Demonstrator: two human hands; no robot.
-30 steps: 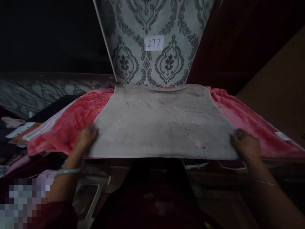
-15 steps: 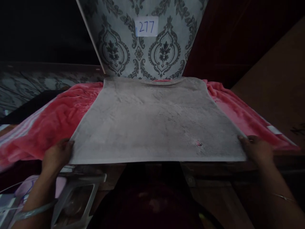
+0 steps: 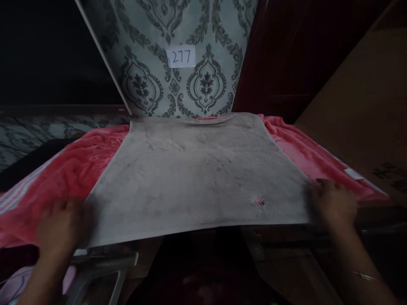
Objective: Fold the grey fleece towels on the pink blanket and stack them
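A grey plush towel [image 3: 190, 178] lies spread flat over a pink-red plush blanket [image 3: 98, 156], which shows on both sides of it. A small ragged pink spot marks the towel near its front right part. My left hand [image 3: 62, 226] is at the towel's front left corner, closed at its edge and smeared by motion. My right hand [image 3: 335, 205] is closed at the front right edge, its fingertips blurred. The towel's front edge runs between my hands, lower at the left.
A patterned wall [image 3: 174, 89] with a paper sign [image 3: 181, 56] reading 277 stands behind. A dark screen [image 3: 57, 55] is at the left, a dark red panel [image 3: 286, 55] and a cardboard box [image 3: 359, 106] at the right. Below the front edge is a pale frame [image 3: 119, 279].
The view has shifted, so the wall and towel sit lower and further left. Both hands have moved down and left in view, the left more so. The towel's front edge now slants.
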